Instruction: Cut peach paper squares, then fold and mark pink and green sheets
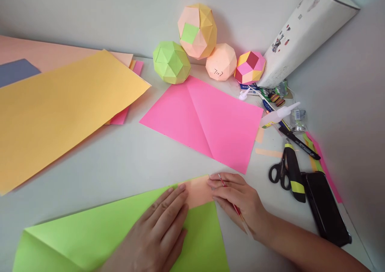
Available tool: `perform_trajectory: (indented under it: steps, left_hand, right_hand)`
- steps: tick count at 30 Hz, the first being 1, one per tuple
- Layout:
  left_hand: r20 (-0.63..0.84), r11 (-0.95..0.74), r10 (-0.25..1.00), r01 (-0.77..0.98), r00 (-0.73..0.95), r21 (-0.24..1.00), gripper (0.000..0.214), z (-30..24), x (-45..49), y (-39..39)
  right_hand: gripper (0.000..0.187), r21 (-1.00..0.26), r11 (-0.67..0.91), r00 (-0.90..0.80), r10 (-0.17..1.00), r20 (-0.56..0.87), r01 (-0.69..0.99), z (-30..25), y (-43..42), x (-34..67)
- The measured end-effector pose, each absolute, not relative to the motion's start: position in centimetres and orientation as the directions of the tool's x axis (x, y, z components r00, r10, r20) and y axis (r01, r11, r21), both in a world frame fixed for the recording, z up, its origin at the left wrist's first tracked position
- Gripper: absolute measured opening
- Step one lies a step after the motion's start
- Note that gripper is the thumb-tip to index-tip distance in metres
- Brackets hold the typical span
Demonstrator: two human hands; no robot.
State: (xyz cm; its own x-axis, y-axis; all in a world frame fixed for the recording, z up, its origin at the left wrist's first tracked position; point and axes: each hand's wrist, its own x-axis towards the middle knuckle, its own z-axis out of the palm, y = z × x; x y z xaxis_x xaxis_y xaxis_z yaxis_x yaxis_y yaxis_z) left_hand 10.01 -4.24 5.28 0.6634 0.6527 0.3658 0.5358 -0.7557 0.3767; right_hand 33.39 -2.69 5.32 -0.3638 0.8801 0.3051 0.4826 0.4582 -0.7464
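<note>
My left hand (162,224) lies flat, fingers stretched, on the green paper (87,228), with its fingertips over the left end of a small peach paper piece (198,191). That piece rests along the green sheet's far edge, near its right corner. A slim red pen (236,208) sits between the fingers of my right hand (240,199), its thin tip pointing up and away. My right fingertips touch the peach piece's right edge. A fold line crosses the green sheet at the lower left.
Beyond lies a creased pink sheet (207,121); large yellow paper (69,111) covers the left. Several paper balls (197,31) stand against the wall. At right are scissors (279,173), a cutter (294,173), a glue bottle (275,116), a black phone-like object (326,208) and a white box (309,31).
</note>
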Motion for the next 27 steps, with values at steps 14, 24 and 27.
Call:
perform_trajectory:
  steps: [14,24,27]
  left_hand:
    - [0.363,-0.749,0.660,0.542,0.657,0.381,0.023,5.13,10.11,-4.42]
    - [0.364,-0.748,0.659,0.522,0.658,0.410,0.023,5.19,10.18,-4.52]
    - [0.363,-0.747,0.658,0.517,0.660,0.417,0.023,5.17,10.19,-4.49]
  right_hand:
    - [0.025,-0.737,0.471,-0.368,0.874,0.317,0.484,5.45,-2.63,33.36]
    - [0.027,-0.751,0.465,-0.393,0.871,0.295,0.468,5.11,-2.84,33.64]
    - [0.026,-0.751,0.467,-0.386,0.872,0.302,0.466,5.11,-2.80,33.60]
